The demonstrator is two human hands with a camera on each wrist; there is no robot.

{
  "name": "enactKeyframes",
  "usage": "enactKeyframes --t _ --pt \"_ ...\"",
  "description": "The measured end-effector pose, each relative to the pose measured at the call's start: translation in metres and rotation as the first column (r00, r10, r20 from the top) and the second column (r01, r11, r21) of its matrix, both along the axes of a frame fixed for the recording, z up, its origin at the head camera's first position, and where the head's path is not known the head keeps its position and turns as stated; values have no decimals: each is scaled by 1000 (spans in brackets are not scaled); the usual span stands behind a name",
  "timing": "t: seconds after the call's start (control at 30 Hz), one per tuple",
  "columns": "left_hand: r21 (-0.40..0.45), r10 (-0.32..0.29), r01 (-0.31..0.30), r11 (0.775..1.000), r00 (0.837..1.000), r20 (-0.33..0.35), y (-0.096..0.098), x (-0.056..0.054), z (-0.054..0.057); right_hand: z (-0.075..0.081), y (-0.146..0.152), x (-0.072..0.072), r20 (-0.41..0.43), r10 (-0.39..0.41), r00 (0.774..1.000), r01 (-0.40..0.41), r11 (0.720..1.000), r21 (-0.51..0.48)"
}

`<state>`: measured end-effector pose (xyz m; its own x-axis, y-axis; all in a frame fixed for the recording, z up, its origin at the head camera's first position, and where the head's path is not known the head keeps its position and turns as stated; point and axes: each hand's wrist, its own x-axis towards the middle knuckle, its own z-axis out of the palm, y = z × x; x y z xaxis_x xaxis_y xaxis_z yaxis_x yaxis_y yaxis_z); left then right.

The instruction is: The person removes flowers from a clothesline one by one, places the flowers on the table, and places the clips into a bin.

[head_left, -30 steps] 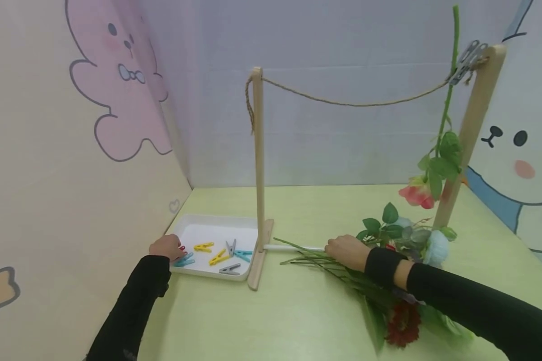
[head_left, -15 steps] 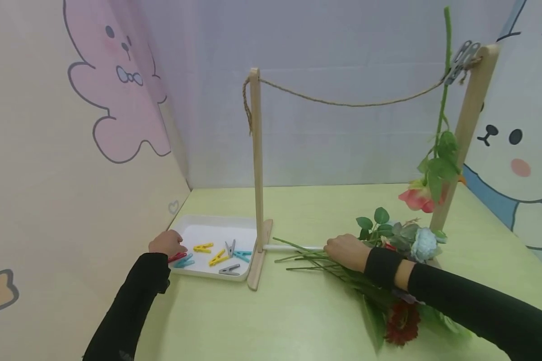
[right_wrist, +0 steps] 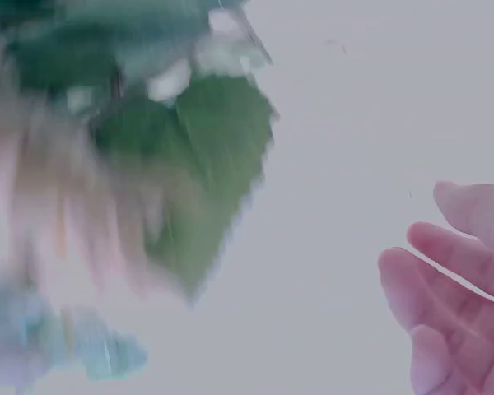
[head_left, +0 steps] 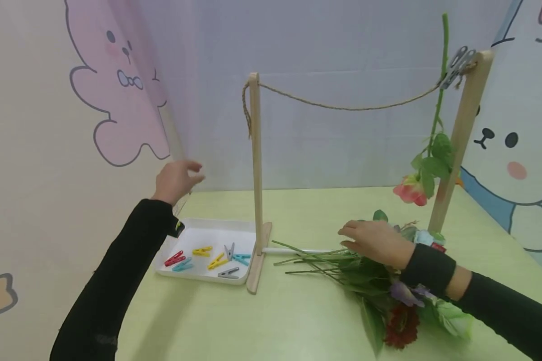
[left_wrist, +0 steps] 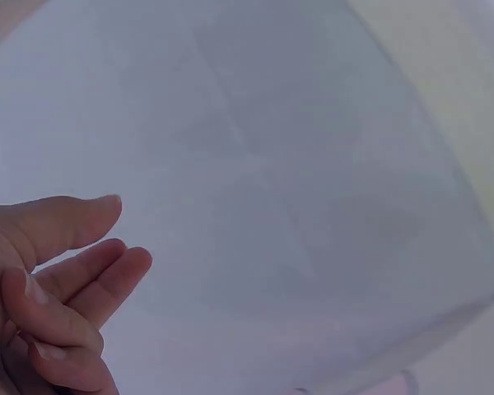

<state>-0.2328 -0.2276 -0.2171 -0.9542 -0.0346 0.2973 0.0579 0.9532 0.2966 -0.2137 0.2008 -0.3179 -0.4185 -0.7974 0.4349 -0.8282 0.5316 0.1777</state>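
Observation:
My left hand point(head_left: 176, 181) is raised above the back of the white tray point(head_left: 162, 271), fingers loosely bent and holding nothing. In the left wrist view its thumb and fingertips are apart, with only the pale backdrop behind them. Red, blue, yellow and grey clothespins lie in the tray, among them a red clothespin point(head_left: 174, 258) at the left end. My right hand point(head_left: 377, 241) hovers palm down over a bunch of artificial flowers point(head_left: 402, 326), partly hiding it. Its fingers point(right_wrist: 445, 280) are relaxed and empty in the right wrist view, beside blurred petals and a green leaf point(right_wrist: 222, 148).
A wooden stand with a left post point(head_left: 256, 165) and right post point(head_left: 462, 140) carries a sagging twine line point(head_left: 343, 107). Grey clothespins point(head_left: 455, 67) pin a pink rose point(head_left: 411, 190) upside down near the right post. A white rod point(head_left: 293, 250) runs low between the posts.
My left hand has let go of the red clothespin, which lies in the tray, and has risen up and back. My right hand has come off the flower stems and moved right.

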Motion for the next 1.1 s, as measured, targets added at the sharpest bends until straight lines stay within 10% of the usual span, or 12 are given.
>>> enactKeyframes --t 0.17,0.33,0.57,0.67,0.87,0.97,1.1 --pt "-33 -61 56 998 988 -143 64 -6 79 36 31 -11 -200 -14 980 -29 977 -210" --pt "-130 -57 32 991 980 -192 132 -17 127 68 59 -22 -281 -156 947 15 894 -448" --pt "-252 88 -101 962 994 -62 169 -38 151 93 80 -28 -54 -370 927 151 501 -852" --pt "-338 105 -115 934 993 -49 170 -34 156 100 88 -29 -20 -407 913 168 420 -892" --pt "-502 104 -167 848 983 -152 203 -30 176 119 92 -32 121 -400 909 283 378 -881" --pt "-443 -10 -90 892 976 -219 238 -30 181 128 83 -33 156 -385 910 319 408 -856" --pt "-205 -226 198 958 967 -119 286 -29 177 137 67 -32 255 -410 876 450 501 -739"
